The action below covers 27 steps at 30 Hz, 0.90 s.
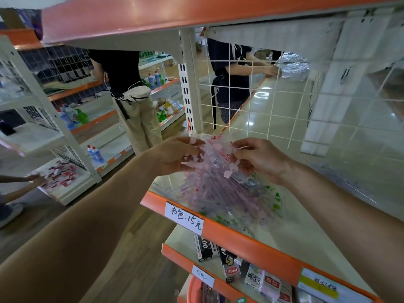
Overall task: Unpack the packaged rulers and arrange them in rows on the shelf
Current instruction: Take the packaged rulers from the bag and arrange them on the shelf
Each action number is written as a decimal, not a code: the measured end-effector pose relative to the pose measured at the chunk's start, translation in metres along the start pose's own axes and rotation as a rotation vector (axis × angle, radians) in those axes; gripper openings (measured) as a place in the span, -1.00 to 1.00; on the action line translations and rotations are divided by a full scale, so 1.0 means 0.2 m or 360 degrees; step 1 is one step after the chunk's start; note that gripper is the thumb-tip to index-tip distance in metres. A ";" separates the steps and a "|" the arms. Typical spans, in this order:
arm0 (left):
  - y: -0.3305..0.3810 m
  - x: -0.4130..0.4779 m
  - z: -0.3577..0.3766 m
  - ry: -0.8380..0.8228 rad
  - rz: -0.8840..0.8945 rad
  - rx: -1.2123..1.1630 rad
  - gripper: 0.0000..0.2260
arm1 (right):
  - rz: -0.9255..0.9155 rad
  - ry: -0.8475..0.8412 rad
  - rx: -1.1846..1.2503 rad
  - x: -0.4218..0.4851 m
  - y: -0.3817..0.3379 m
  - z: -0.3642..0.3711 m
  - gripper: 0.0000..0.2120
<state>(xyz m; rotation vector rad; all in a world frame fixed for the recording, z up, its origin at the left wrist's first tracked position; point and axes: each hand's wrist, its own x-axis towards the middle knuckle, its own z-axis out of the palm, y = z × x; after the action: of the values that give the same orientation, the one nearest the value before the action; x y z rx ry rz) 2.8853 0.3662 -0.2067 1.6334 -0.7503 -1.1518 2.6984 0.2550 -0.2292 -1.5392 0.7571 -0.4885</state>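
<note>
At the far left, on the lowest board of a neighbouring rack (pixel 37 136), lie small red-and-white packets (pixel 62 174), with another person's hand (pixel 39 179) touching them. Blue bottles (pixel 67 117) stand on the board above. Behind that rack stands a person in a black top and beige trousers (pixel 131 95), turned away.

The left hand (pixel 175 157) reaches in over the front corner of the shelf (pixel 229 235). Its fingers are curled and pinch the left side of the top of the bag of rulers (pixel 218 182). The bag is clear plastic printed with pink and red marks (the rulers inside show as a loose bundle of thin pinkish-purple strips). Its lower end rests on the shelf board near the front left corner, and its top is lifted between the two hands. A handwritten price label (pixel 184 217) is stuck on the shelf's orange edge just below the bag. On the board underneath lie black-and-white boxes (pixel 205 248).

The right hand (pixel 262 160) grips the other side of the bag's top, thumb and fingertips closed on the plastic. Beyond it the white wire grid (pixel 284 101) forms the back of the shelf. Through the grid a second person in dark clothes (pixel 229 79) is visible, handling crinkled clear plastic.
</note>
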 end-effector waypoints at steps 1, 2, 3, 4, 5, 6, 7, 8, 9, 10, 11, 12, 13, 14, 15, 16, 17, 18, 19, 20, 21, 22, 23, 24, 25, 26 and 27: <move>0.00 0.00 0.01 0.0000 0.0001 -0.0007 -0.81 | -0.0014 0.0010 -0.0004 -0.01 0.00 0.00 -0.82; 0.00 0.00 0.02 0.0013 0.0000 -0.0008 -0.80 | -0.0033 0.0024 0.0002 -0.01 -0.01 0.00 -0.82; 0.01 0.00 0.02 0.0031 -0.0008 -0.0016 -0.80 | -0.0050 0.0043 0.0013 -0.02 -0.01 0.00 -0.81; 0.01 0.00 0.02 0.0039 -0.0019 -0.0040 -0.81 | -0.0058 0.0066 0.0032 -0.02 -0.02 -0.01 -0.81; 0.01 0.00 0.02 0.0027 -0.0029 -0.0086 -0.81 | -0.0055 0.0087 0.0059 -0.03 -0.03 -0.01 -0.81; 0.01 0.00 0.02 0.0002 -0.0039 -0.0141 -0.81 | -0.0045 0.0101 0.0088 -0.03 -0.03 -0.02 -0.80; 0.01 0.01 0.03 -0.0027 -0.0051 -0.0185 -0.81 | -0.0034 0.0107 0.0112 -0.04 -0.04 -0.02 -0.80; 0.02 0.01 0.04 -0.0056 -0.0061 -0.0198 -0.81 | -0.0027 0.0108 0.0129 -0.04 -0.04 -0.03 -0.79; 0.02 0.01 0.05 -0.0083 -0.0071 -0.0188 -0.81 | -0.0026 0.0113 0.0134 -0.05 -0.05 -0.04 -0.78; 0.02 0.01 0.07 -0.0103 -0.0085 -0.0163 -0.82 | -0.0035 0.0129 0.0121 -0.06 -0.05 -0.05 -0.78; 0.02 0.01 0.08 -0.0122 -0.0105 -0.0130 -0.82 | -0.0053 0.0164 0.0082 -0.06 -0.05 -0.06 -0.78; 0.02 0.01 0.10 -0.0136 -0.0128 -0.0094 -0.83 | -0.0079 0.0214 0.0021 -0.07 -0.04 -0.07 -0.79; 0.02 0.01 0.11 -0.0144 -0.0148 -0.0058 -0.83 | -0.0103 0.0262 -0.0047 -0.07 -0.04 -0.08 -0.78; 0.03 0.01 0.12 -0.0150 -0.0162 -0.0030 -0.84 | -0.0120 0.0300 -0.0102 -0.07 -0.03 -0.09 -0.78; 0.03 0.01 0.13 -0.0159 -0.0170 -0.0023 -0.84 | -0.0127 0.0314 -0.0129 -0.08 -0.03 -0.11 -0.77; 0.04 0.01 0.15 -0.0178 -0.0167 -0.0038 -0.83 | -0.0126 0.0306 -0.0122 -0.09 -0.03 -0.11 -0.77; 0.04 0.01 0.17 -0.0208 -0.0156 -0.0064 -0.83 | -0.0114 0.0275 -0.0087 -0.10 -0.03 -0.12 -0.77; 0.05 0.01 0.19 -0.0243 -0.0137 -0.0087 -0.82 | -0.0088 0.0218 -0.0042 -0.11 -0.03 -0.12 -0.78; 0.05 0.01 0.21 -0.0271 -0.0116 -0.0096 -0.81 | -0.0055 0.0148 0.0004 -0.12 -0.04 -0.11 -0.80; 0.05 0.01 0.23 -0.0288 -0.0095 -0.0095 -0.81 | -0.0029 0.0088 0.0043 -0.14 -0.04 -0.11 -0.83; 0.05 0.01 0.25 -0.0296 -0.0076 -0.0082 -0.81 | -0.0020 0.0067 0.0068 -0.15 -0.04 -0.11 -0.87; 0.05 0.01 0.26 -0.0287 -0.0060 -0.0075 -0.82 | -0.0022 0.0096 0.0067 -0.15 -0.03 -0.12 -0.90; 0.05 0.01 0.27 -0.0273 -0.0049 -0.0078 -0.82 | -0.0028 0.0167 0.0062 -0.16 -0.03 -0.14 -0.92; 0.04 0.01 0.28 -0.0263 -0.0038 -0.0088 -0.82 | -0.0032 0.0266 0.0074 -0.17 -0.03 -0.16 -0.92; 0.04 0.01 0.29 -0.0253 -0.0030 -0.0101 -0.82 | -0.0032 0.0365 0.0135 -0.17 -0.03 -0.20 -0.92; 0.04 0.01 0.29 -0.0243 -0.0019 -0.0112 -0.82 | -0.0026 0.0458 0.0228 -0.19 -0.03 -0.23 -0.92; 0.04 0.02 0.31 -0.0230 -0.0009 -0.0125 -0.81 | -0.0013 0.0532 0.0354 -0.20 -0.04 -0.27 -0.92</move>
<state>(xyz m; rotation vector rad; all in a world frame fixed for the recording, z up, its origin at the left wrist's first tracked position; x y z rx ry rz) 2.8299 0.3388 -0.2054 1.5003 -0.7825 -1.2978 2.6343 0.2453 -0.2102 -1.2680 0.9186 -0.8220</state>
